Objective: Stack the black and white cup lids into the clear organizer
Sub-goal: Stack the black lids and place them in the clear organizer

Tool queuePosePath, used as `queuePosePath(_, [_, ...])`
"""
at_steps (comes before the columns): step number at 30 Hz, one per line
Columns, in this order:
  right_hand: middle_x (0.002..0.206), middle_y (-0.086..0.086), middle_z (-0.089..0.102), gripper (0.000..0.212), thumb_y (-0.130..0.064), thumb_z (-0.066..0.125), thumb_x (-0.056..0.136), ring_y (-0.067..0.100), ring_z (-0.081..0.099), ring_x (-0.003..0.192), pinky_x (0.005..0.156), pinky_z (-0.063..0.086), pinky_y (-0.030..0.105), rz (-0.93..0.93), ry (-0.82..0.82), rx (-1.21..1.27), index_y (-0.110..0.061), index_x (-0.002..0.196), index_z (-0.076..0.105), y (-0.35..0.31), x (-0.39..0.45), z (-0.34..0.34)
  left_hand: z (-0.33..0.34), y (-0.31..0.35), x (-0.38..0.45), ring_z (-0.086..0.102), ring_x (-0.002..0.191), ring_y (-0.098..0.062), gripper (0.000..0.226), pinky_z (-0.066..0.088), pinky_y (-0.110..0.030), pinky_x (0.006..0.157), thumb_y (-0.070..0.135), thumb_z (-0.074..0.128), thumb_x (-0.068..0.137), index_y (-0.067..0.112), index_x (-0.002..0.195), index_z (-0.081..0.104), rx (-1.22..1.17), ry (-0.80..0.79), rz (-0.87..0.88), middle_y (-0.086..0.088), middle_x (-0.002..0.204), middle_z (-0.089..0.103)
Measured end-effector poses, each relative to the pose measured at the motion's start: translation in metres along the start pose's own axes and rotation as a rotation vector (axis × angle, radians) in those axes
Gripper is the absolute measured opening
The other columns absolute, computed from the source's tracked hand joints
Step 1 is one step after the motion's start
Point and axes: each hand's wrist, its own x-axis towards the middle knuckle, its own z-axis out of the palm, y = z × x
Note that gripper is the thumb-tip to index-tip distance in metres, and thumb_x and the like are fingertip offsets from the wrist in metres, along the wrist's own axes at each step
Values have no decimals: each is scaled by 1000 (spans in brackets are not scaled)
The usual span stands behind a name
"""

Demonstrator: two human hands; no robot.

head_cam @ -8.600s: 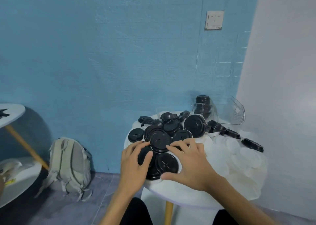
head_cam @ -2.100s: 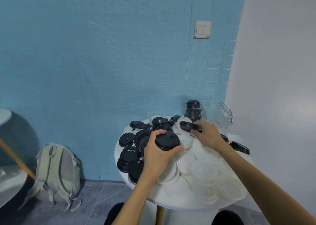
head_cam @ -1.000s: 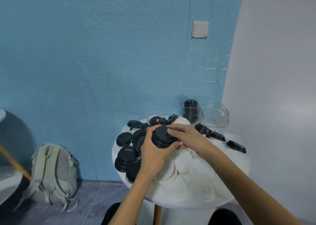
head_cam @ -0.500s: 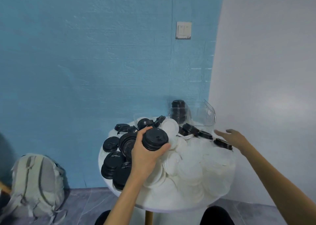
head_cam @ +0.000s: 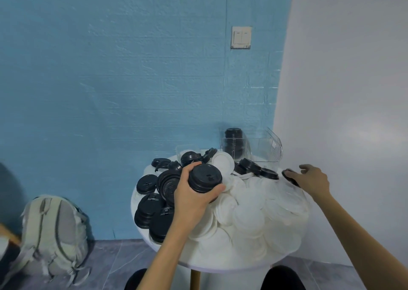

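Note:
My left hand (head_cam: 194, 198) grips a short stack of black lids (head_cam: 205, 178) above the middle of the round white table (head_cam: 220, 264). Loose black lids (head_cam: 152, 203) cover the table's left side and white lids (head_cam: 254, 214) its right side. The clear organizer (head_cam: 262, 150) stands at the back of the table by the wall, with a column of black lids (head_cam: 233, 144) in its left part. My right hand (head_cam: 312, 180) reaches to the table's right edge, fingers curling onto a single black lid (head_cam: 288, 176) there.
A blue wall with a light switch (head_cam: 241, 37) stands behind the table, and a white wall runs close along its right side. A grey backpack (head_cam: 55, 232) leans on the floor at the left. Part of another table shows at the far left edge.
My right hand left the stack in my left hand, swung right and has come down onto a black lid at the table's right edge. My left hand keeps its stack.

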Motion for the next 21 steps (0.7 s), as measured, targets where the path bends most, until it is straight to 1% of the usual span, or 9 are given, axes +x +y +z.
queuePosePath(3, [136, 8, 63, 73, -53, 79, 80, 32, 58, 125, 105, 43, 46, -129, 111, 86, -15, 138, 57, -30, -19, -12, 1, 1, 1, 65, 99, 5, 76, 54, -36, 98, 32, 98, 58, 46, 120, 56, -7, -5, -5, 28, 106, 68])
queuePosePath(5, [135, 1, 64, 70, -50, 82, 77, 25, 62, 119, 105, 46, 44, -226, 128, 174, -20, 136, 59, -58, -41, -16, 3, 0, 1, 65, 103, 1, 77, 54, -38, 98, 34, 99, 58, 46, 120, 56, -9, -15, -3, 27, 107, 68])
queuePosePath(7, [130, -7, 65, 67, -42, 86, 75, 13, 68, 105, 98, 53, 37, -337, 33, 350, -24, 134, 61, -89, -73, -17, 6, 0, 0, 65, 105, -1, 78, 54, -38, 98, 33, 99, 57, 46, 121, 56, -11, -17, 2, 26, 109, 68])
queuePosePath(8, [127, -12, 66, 65, -37, 88, 74, 7, 69, 100, 91, 57, 32, -396, -63, 444, -26, 133, 62, -104, -92, -16, 7, 1, 0, 65, 104, 0, 78, 54, -36, 97, 32, 99, 57, 46, 120, 57, -10, -14, 8, 27, 108, 68])
queuePosePath(10, [121, -16, 67, 63, -30, 90, 74, 0, 69, 99, 80, 57, 19, -509, -277, 530, -30, 130, 63, -130, -127, -11, 10, 3, -2, 66, 102, 1, 77, 54, -32, 95, 31, 99, 57, 45, 120, 57, -5, -14, 17, 27, 107, 69])
queuePosePath(12, [122, -16, 66, 61, -29, 92, 72, 1, 68, 105, 85, 56, 19, -610, -429, 502, -36, 127, 65, -144, -149, 1, 12, 5, -3, 69, 98, -1, 76, 56, -31, 91, 29, 99, 58, 44, 120, 57, -12, -15, 15, 23, 104, 72])
queuePosePath(15, [125, -22, 62, 53, -33, 90, 69, 1, 63, 113, 97, 56, 34, -669, -510, 432, -42, 118, 70, -151, -159, 18, 9, 6, -3, 70, 93, -1, 73, 58, -32, 87, 25, 98, 59, 41, 119, 58, -32, -9, 0, 22, 101, 73])
queuePosePath(16, [125, -23, 62, 50, -32, 90, 69, 0, 62, 114, 99, 55, 36, -665, -522, 436, -41, 115, 72, -152, -159, 20, 7, 6, -3, 71, 93, -2, 74, 59, -33, 87, 25, 98, 59, 40, 119, 58, -35, -13, -1, 21, 101, 73])
queuePosePath(21, [126, -16, 63, 37, -17, 90, 72, -2, 61, 113, 100, 48, 24, -590, -591, 476, -33, 104, 79, -155, -157, 25, 7, 4, -4, 71, 96, -6, 76, 59, -40, 90, 23, 100, 55, 40, 117, 59, -80, -19, -29, 17, 102, 74])
